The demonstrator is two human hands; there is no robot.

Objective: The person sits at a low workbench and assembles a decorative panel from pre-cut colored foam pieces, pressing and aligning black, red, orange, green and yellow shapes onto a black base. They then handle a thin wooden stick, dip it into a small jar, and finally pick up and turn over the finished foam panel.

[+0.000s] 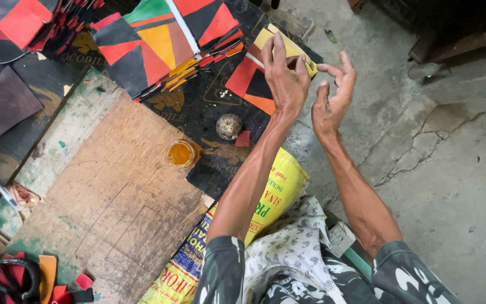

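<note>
Our left hand (285, 79) pinches a yellow strip (288, 49) over the black sheet, while our right hand (333, 93) hovers beside it, fingers spread and empty. Finished patchwork panels (153, 45) lie stacked nearby; the glue jar (181, 153) waits on the wooden board (113, 197).

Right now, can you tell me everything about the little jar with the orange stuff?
The jar is small, round and clear, maybe glass, with no lid. It holds amber-orange liquid and stands upright at the edge of the worn wooden board, beside a black sheet. A grubby ball lies near it. Neither hand touches it.
</note>
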